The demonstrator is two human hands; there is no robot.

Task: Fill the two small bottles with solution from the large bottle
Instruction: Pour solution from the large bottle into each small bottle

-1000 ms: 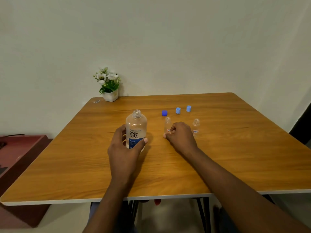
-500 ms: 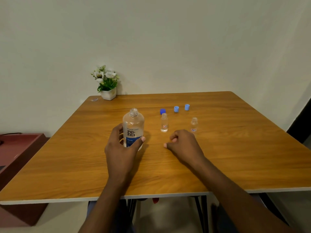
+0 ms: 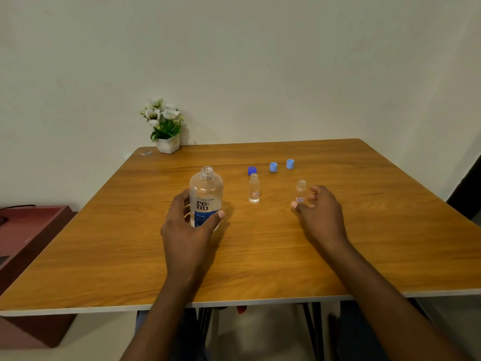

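Wrapped around the lower half of the large bottle [image 3: 206, 194], the left hand [image 3: 190, 227] has thumb on one side and fingers on the other, covering part of the blue label; the bottle stands upright on the table [image 3: 260, 256] with its mouth uncapped. The right hand [image 3: 321, 217] is spread loosely, holding nothing, thumb and fingers curved on either side of the right small bottle [image 3: 301, 191]; whether they touch it cannot be told.

The left small bottle [image 3: 254, 188] stands upright and open between the large bottle and the right one, apart from both hands. Whether either small bottle already holds liquid is unclear. A dark blue cap [image 3: 252, 170] sits just behind the left small bottle; two light blue caps [image 3: 273, 167] [image 3: 290, 163] lie further back. A potted plant [image 3: 166, 126] stands at the far left corner.

Risks noted:
- The small bottles are narrow, light and open; a clumsy closing of the right hand could tip the right one over.
- The large mouth is far wider than the small necks; a fast tilt would likely overshoot and wet the table.
- Pouring one-handed from a low grip may make the stream hard to steady.
- Caps behind lie within reach of a spill.
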